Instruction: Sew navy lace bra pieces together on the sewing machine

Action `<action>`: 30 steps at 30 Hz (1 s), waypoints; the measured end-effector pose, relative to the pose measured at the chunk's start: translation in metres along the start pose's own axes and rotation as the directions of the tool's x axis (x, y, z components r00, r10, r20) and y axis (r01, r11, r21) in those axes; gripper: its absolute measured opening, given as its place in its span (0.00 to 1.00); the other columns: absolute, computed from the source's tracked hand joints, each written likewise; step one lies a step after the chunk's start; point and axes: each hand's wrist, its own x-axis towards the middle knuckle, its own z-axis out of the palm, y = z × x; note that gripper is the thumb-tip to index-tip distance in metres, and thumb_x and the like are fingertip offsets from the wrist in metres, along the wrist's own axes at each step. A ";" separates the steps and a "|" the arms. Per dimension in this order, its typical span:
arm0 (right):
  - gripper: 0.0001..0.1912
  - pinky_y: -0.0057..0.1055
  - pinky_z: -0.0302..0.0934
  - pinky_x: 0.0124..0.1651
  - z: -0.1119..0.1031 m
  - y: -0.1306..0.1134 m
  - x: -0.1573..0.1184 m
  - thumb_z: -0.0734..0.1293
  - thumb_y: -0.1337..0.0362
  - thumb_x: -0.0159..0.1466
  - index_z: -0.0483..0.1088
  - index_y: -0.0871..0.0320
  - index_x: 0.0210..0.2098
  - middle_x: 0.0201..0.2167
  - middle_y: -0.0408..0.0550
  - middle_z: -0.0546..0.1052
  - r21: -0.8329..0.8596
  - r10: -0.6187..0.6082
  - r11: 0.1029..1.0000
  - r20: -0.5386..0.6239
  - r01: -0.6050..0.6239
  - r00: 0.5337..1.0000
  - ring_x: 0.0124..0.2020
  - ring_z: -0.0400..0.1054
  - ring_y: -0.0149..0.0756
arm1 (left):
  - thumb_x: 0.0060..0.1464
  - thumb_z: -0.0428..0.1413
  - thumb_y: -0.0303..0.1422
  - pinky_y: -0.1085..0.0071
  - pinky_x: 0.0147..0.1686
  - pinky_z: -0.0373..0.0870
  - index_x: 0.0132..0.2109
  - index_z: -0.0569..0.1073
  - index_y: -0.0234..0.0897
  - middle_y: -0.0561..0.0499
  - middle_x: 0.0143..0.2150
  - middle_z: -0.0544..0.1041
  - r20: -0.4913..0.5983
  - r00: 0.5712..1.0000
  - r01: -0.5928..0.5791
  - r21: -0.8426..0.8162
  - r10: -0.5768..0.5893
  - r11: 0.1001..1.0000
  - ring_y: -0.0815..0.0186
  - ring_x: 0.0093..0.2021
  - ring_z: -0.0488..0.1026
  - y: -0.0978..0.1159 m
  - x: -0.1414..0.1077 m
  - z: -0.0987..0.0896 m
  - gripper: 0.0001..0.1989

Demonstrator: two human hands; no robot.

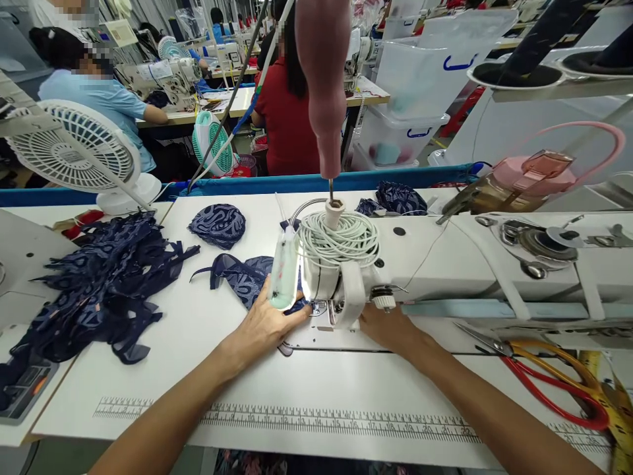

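A white sewing machine [435, 264] stands in front of me, its needle area at the centre. My left hand [264, 320] lies flat at the left of the needle area, thumb spread to the right, fingertips on a navy patterned fabric piece [250, 280]. The lit lamp [284, 274] on the machine head covers part of those fingers and of the cloth. My right hand [383, 326] reaches in under the machine head from the right. Its fingers are hidden behind the head, so what they touch cannot be seen.
Navy cut pieces [106, 284] are heaped at left, with a folded navy piece [217, 225] nearby. Scissors [548, 376] and a yellow tape measure [616, 409] lie at right. A pink-lidded bottle [531, 175] and a white fan [82, 145] stand behind. Co-workers sit beyond.
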 end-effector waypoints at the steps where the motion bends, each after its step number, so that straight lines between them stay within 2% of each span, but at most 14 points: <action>1: 0.12 0.26 0.60 0.26 -0.003 -0.004 -0.006 0.58 0.62 0.71 0.70 0.58 0.36 0.29 0.45 0.72 -0.005 0.006 1.000 -0.007 -0.006 1.000 0.23 0.62 0.27 | 0.63 0.48 0.25 0.39 0.62 0.51 0.50 0.73 0.44 0.46 0.48 0.75 -0.007 1.000 0.003 -0.002 -0.003 1.000 0.59 0.48 0.71 0.000 0.000 0.001 0.14; 3: 0.13 0.26 0.51 0.21 -0.009 -0.013 -0.013 0.55 0.67 0.69 0.68 0.58 0.32 0.23 0.44 0.69 -0.011 0.009 1.000 -0.027 -0.009 1.000 0.20 0.58 0.28 | 0.62 0.49 0.25 0.41 0.60 0.56 0.47 0.74 0.43 0.46 0.47 0.75 -0.028 1.000 -0.005 -0.001 0.005 1.000 0.59 0.47 0.71 -0.002 -0.002 0.004 0.13; 5: 0.12 0.27 0.48 0.21 -0.013 -0.021 -0.014 0.56 0.69 0.66 0.69 0.57 0.32 0.22 0.45 0.68 0.009 -0.009 1.000 -0.059 0.009 0.998 0.22 0.60 0.31 | 0.61 0.49 0.23 0.44 0.58 0.59 0.46 0.74 0.41 0.46 0.45 0.75 -0.064 0.997 -0.036 0.007 0.037 0.999 0.60 0.45 0.71 -0.003 -0.004 0.008 0.13; 9: 0.10 0.28 0.50 0.23 -0.018 -0.028 -0.007 0.58 0.70 0.63 0.69 0.56 0.31 0.21 0.43 0.69 0.080 -0.070 0.993 -0.141 0.082 0.987 0.24 0.63 0.31 | 0.61 0.48 0.23 0.49 0.57 0.61 0.49 0.72 0.38 0.47 0.40 0.76 -0.119 0.991 -0.064 0.006 0.064 0.998 0.61 0.42 0.72 -0.003 -0.005 0.012 0.13; 14: 0.10 0.29 0.57 0.27 -0.021 -0.027 -0.003 0.59 0.70 0.63 0.71 0.54 0.37 0.27 0.44 0.74 0.137 -0.208 0.962 -0.197 0.237 0.958 0.26 0.65 0.31 | 0.62 0.48 0.26 0.56 0.50 0.68 0.44 0.73 0.38 0.45 0.41 0.76 -0.112 0.994 0.014 -0.042 -0.019 0.999 0.59 0.45 0.71 -0.003 -0.001 0.008 0.10; 16: 0.11 0.29 0.57 0.27 -0.020 -0.026 -0.003 0.58 0.69 0.65 0.71 0.55 0.37 0.27 0.45 0.74 0.134 -0.196 0.964 -0.222 0.229 0.955 0.27 0.66 0.32 | 0.62 0.47 0.26 0.55 0.51 0.67 0.44 0.74 0.38 0.45 0.42 0.76 -0.106 0.994 0.034 -0.052 -0.040 0.998 0.59 0.46 0.71 -0.004 0.000 0.006 0.10; 21: 0.15 0.28 0.51 0.21 -0.014 -0.026 -0.003 0.54 0.68 0.70 0.70 0.57 0.33 0.25 0.48 0.73 0.121 -0.082 0.986 -0.252 0.115 0.964 0.27 0.67 0.33 | 0.61 0.48 0.25 0.54 0.56 0.63 0.42 0.74 0.38 0.48 0.42 0.77 -0.079 0.996 0.025 -0.100 -0.033 0.995 0.61 0.46 0.71 -0.009 -0.001 0.008 0.11; 26: 0.13 0.30 0.60 0.30 -0.017 -0.029 0.001 0.54 0.70 0.70 0.70 0.57 0.38 0.26 0.46 0.74 0.146 -0.126 0.974 -0.273 0.171 0.954 0.29 0.68 0.34 | 0.62 0.48 0.25 0.55 0.56 0.62 0.43 0.75 0.38 0.49 0.41 0.77 -0.094 0.995 0.022 -0.109 -0.033 0.994 0.63 0.43 0.72 -0.008 -0.004 0.009 0.11; 30: 0.12 0.32 0.60 0.34 -0.020 -0.032 0.003 0.55 0.71 0.68 0.69 0.57 0.36 0.26 0.46 0.73 0.150 -0.149 0.968 -0.294 0.199 0.944 0.28 0.66 0.34 | 0.62 0.51 0.29 0.54 0.57 0.61 0.44 0.74 0.38 0.46 0.44 0.76 -0.107 0.994 0.022 -0.119 -0.035 0.993 0.61 0.47 0.71 -0.005 -0.004 0.005 0.08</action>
